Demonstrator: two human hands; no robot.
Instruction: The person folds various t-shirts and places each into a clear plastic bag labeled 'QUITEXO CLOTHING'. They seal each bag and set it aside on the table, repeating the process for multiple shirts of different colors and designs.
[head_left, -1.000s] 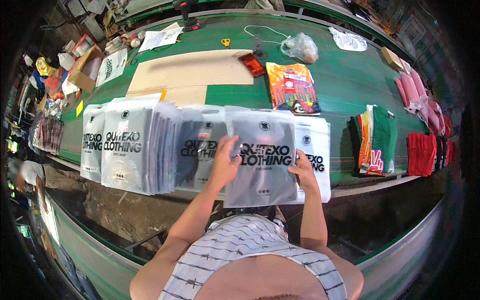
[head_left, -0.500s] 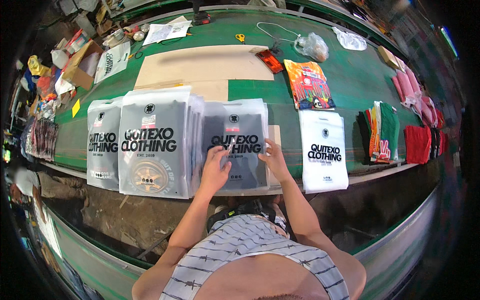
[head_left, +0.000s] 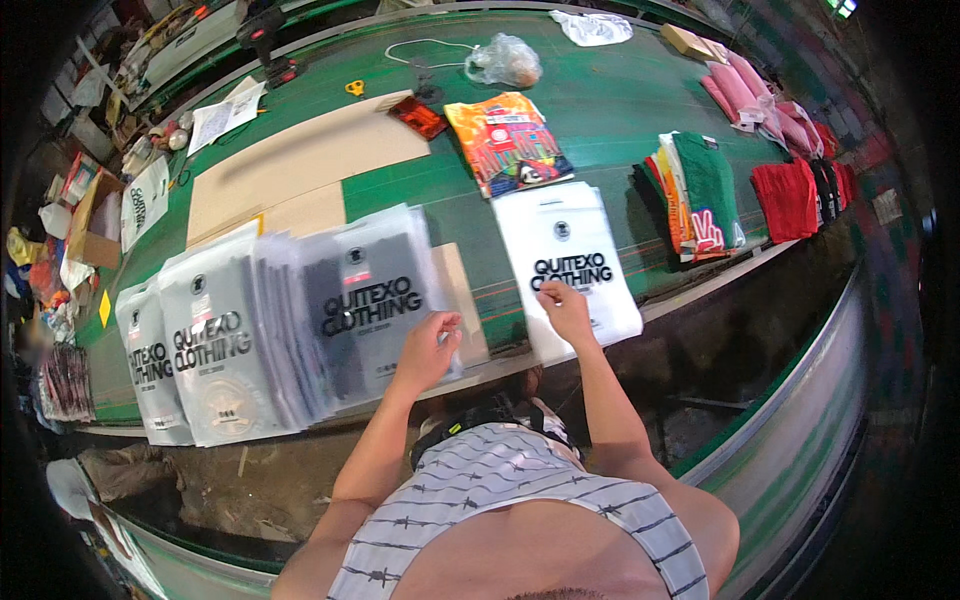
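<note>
White plastic with black lettering, the flat garment bag (head_left: 566, 247) lies on the green table (head_left: 610, 110) under the right hand (head_left: 566, 312), fingers bunched — whether pinching, I cannot tell. Half-curled and empty, the left hand (head_left: 430, 347) is by a bagged dark garment (head_left: 350, 268).

White bag (head_left: 572, 243) partly behind right hand (head_left: 569, 316)
</note>
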